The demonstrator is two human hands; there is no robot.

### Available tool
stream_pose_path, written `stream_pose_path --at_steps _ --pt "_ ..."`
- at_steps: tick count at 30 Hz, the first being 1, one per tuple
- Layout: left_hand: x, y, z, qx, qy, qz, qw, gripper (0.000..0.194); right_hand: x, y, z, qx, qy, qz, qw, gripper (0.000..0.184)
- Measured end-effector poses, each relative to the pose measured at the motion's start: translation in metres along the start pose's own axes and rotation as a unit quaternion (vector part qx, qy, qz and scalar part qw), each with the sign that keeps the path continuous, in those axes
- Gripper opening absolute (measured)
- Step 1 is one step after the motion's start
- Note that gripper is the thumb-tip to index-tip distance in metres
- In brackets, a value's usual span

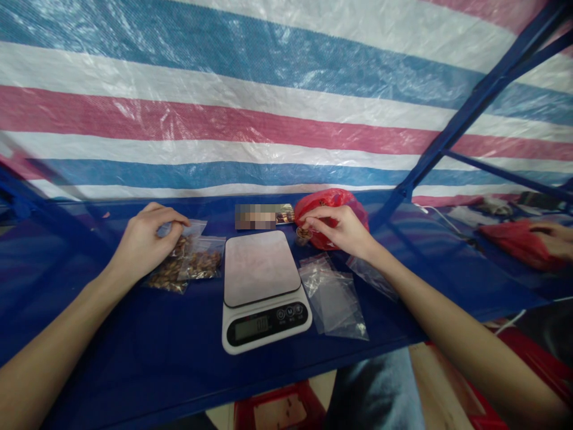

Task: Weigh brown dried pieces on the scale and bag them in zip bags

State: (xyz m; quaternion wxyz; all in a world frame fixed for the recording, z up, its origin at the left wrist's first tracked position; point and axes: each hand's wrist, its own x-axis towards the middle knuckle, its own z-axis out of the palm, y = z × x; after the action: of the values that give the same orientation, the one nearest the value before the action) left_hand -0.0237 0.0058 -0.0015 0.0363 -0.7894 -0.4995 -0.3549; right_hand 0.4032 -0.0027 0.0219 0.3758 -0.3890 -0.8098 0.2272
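Observation:
My left hand (pixel 150 240) is curled with thumb and forefinger together at the top of a clear zip bag (pixel 201 264) group holding small brown pieces; the bags overlap on the table. My right hand (pixel 341 230) pinches its fingertips at the mouth of a small clear cup (pixel 304 236) with brown pieces in it. Whatever lies between those fingertips is too small to make out. Just behind that hand, a red plastic bag (pixel 331 202) sits partly hidden. Between my hands stands a white kitchen scale (pixel 262 269), its plate bare and its display apparently at zero.
Flat clear zip bags (pixel 338 304) lie right of the scale. Behind it is a printed packet (pixel 284 213), partly blurred. At far right, another person's hand (pixel 557 239) touches a red bag (pixel 505 236). A blue metal post (pixel 430 158) rises before the striped sheet.

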Motion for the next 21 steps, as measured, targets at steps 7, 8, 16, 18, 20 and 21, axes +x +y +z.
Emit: stream_pose_path --at_steps 7,8,16,18,20,21 --pt "0.0008 0.0018 -0.0008 -0.006 0.007 0.0 1.0 0.031 0.0008 0.0038 0.0033 0.007 -0.013 -0.017 1.0 0.02" --pt "0.0009 0.0013 -0.0004 -0.006 0.008 0.0 1.0 0.031 0.0008 0.0042 0.0035 0.009 -0.006 -0.021 1.0 0.019" --pt "-0.0005 -0.0027 0.001 -0.004 0.015 0.014 1.0 0.029 -0.0026 -0.0007 -0.0004 0.008 0.009 -0.002 1.0 0.035" --pt "-0.0011 -0.003 0.0006 0.0 0.015 0.012 1.0 0.029 -0.003 -0.0009 -0.0004 -0.001 -0.006 -0.001 1.0 0.036" --pt "-0.0014 -0.0034 0.0003 0.0 0.012 0.009 1.0 0.029 -0.0029 0.0002 0.0003 0.002 -0.022 -0.009 1.0 0.035" --pt "-0.0014 -0.0037 0.0002 0.0 0.012 0.008 1.0 0.029 -0.0029 0.0011 0.0007 0.006 -0.028 -0.014 0.999 0.034"
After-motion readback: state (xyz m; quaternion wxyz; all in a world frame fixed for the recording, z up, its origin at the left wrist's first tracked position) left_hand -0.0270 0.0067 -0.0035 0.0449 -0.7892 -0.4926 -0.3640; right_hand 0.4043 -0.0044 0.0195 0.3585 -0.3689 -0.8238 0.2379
